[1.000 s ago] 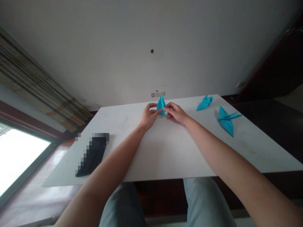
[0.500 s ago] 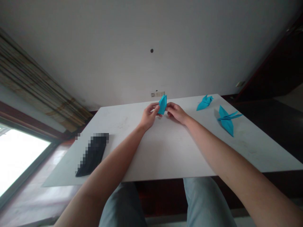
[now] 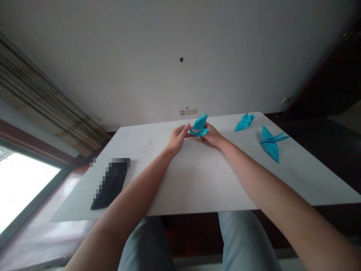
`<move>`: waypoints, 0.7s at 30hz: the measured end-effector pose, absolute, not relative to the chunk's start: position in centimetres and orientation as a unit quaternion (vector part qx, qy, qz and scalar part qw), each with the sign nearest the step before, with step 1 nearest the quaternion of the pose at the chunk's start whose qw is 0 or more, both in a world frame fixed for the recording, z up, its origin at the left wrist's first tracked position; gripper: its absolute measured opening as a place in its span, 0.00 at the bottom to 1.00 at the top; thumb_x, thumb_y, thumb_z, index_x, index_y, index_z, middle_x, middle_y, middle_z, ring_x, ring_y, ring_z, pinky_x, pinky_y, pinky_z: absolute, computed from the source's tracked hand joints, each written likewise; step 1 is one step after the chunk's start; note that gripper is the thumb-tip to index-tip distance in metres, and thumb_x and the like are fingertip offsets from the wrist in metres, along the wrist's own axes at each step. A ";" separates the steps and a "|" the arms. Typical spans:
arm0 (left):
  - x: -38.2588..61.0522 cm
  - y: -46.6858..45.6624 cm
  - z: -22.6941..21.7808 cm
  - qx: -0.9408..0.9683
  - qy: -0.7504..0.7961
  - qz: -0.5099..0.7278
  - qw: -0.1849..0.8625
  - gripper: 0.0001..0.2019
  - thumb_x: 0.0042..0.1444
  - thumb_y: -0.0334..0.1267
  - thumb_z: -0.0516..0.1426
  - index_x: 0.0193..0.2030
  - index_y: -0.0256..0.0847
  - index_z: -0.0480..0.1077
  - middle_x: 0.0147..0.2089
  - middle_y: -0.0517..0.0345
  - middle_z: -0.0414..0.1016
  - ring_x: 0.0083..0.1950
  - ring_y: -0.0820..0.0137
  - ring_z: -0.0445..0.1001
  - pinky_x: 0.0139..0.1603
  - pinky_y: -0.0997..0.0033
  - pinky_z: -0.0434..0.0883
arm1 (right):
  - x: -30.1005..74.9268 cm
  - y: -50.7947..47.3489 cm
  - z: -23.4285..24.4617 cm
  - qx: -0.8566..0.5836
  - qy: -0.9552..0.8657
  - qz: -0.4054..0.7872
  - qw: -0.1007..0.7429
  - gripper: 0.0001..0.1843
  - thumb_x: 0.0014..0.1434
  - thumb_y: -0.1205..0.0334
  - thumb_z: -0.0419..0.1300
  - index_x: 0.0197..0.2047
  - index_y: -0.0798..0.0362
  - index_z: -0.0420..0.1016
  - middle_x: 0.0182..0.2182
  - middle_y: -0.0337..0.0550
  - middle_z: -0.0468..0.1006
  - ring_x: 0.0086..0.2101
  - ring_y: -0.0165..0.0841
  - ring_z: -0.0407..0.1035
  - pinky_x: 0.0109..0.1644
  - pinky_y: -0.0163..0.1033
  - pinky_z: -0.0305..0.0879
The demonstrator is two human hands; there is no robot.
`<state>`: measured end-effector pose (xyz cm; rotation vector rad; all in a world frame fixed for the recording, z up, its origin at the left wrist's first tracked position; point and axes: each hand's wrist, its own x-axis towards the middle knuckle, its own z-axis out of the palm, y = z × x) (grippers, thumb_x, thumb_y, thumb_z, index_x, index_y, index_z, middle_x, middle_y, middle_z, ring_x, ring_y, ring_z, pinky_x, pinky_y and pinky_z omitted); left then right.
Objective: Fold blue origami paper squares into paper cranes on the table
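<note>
A partly opened blue folded paper piece [image 3: 199, 126] is held up between my hands, above the far half of the white table [image 3: 194, 177]. My left hand [image 3: 179, 137] pinches its left end with thumb and fingers. Behind its right side is my right hand [image 3: 212, 134], closed on the paper, its fingertips mostly hidden by the flaps. A pointed upper flap tilts up to the right, and a lower flap lies spread below it.
To the right on the table sit a blue folded paper bird [image 3: 244, 122] and a blue paper crane [image 3: 270, 143] with spread wings. A dark flat object [image 3: 113, 186], partly pixelated, lies at the left. A wall with sockets [image 3: 188, 112] rises behind the table.
The paper was upright and narrow; now it is tipped to the right with its flaps spread apart. My right hand has moved in behind it and closed on it.
</note>
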<state>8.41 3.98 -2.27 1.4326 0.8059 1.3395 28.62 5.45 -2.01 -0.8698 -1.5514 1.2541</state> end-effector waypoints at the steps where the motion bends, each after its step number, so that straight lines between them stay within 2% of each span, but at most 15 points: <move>1: 8.4 4.0 -2.3 0.592 0.336 0.550 0.484 0.34 0.59 0.74 0.71 0.43 0.40 0.82 0.43 0.52 0.87 0.43 0.64 0.87 0.53 0.60 0.86 | 28.6 5.5 -2.1 -0.354 -0.627 0.513 0.468 0.27 0.54 0.41 0.82 0.46 0.45 0.78 0.37 0.40 0.82 0.33 0.36 0.69 0.33 0.41 0.67; 6: 8.1 4.0 -2.6 0.595 0.363 0.540 0.472 0.31 0.50 0.62 0.80 0.47 0.41 0.79 0.48 0.53 0.86 0.41 0.68 0.85 0.42 0.69 0.82 | 28.4 5.7 -2.5 -0.350 -0.619 0.510 0.484 0.36 0.43 0.47 0.87 0.48 0.43 0.75 0.43 0.38 0.83 0.33 0.34 0.70 0.32 0.40 0.69; 10: 8.2 4.2 -2.8 0.585 0.364 0.558 0.462 0.34 0.47 0.62 0.81 0.45 0.42 0.73 0.48 0.56 0.84 0.38 0.72 0.83 0.38 0.72 0.80 | 28.4 5.5 -2.2 -0.351 -0.620 0.505 0.487 0.30 0.48 0.46 0.83 0.47 0.45 0.74 0.44 0.35 0.82 0.29 0.28 0.66 0.30 0.37 0.64; 15: 8.3 4.5 -3.3 0.558 0.367 0.568 0.480 0.35 0.51 0.62 0.79 0.48 0.47 0.64 0.45 0.59 0.86 0.34 0.72 0.81 0.32 0.75 0.74 | 28.7 5.0 -1.1 -0.345 -0.602 0.523 0.496 0.27 0.49 0.48 0.80 0.45 0.44 0.73 0.34 0.31 0.77 0.29 0.29 0.65 0.30 0.36 0.59; 18: 8.2 4.6 -3.4 0.582 0.361 0.553 0.475 0.30 0.55 0.58 0.78 0.45 0.44 0.67 0.45 0.57 0.85 0.35 0.73 0.81 0.35 0.73 0.75 | 28.8 4.9 -0.8 -0.341 -0.591 0.542 0.491 0.20 0.53 0.47 0.75 0.42 0.45 0.74 0.30 0.31 0.75 0.28 0.29 0.65 0.31 0.37 0.59; 21: 8.2 4.6 -3.2 0.616 0.347 0.534 0.464 0.22 0.58 0.52 0.76 0.46 0.41 0.74 0.48 0.54 0.86 0.44 0.69 0.85 0.49 0.67 0.81 | 28.7 5.0 -1.0 -0.337 -0.596 0.534 0.496 0.21 0.53 0.46 0.75 0.42 0.45 0.74 0.29 0.31 0.76 0.27 0.30 0.65 0.31 0.38 0.59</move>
